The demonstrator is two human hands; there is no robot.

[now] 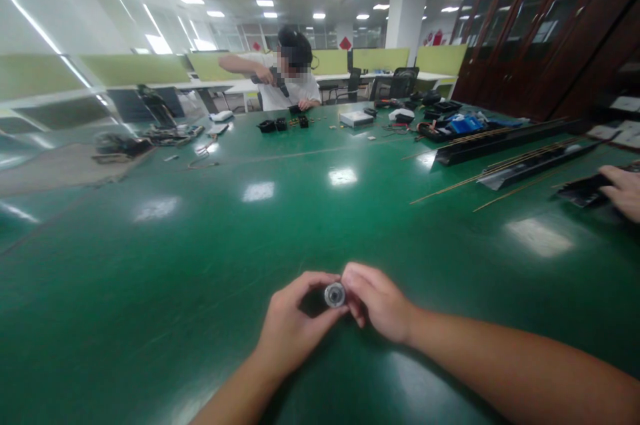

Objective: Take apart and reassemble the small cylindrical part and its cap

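A small round metal part (335, 295) faces me end-on, with a dark hole in the middle of its ringed face. My left hand (290, 318) curls round it from the left, thumb below and forefinger above, closed on its edges. From the right, my right hand (377, 297) pinches at the same part, thumb and fingers bent together against its side. How far the part reaches behind its face is hidden. Both hands are just above the green tabletop (215, 238).
Across the table a person (295, 71) holds a power drill (277, 81) over small black parts (283, 123). Black metal channels (500, 138) and thin brass-coloured rods (450, 191) lie at right, near another person's hand (625, 191). Tools and a blue item (465, 123) stand behind.
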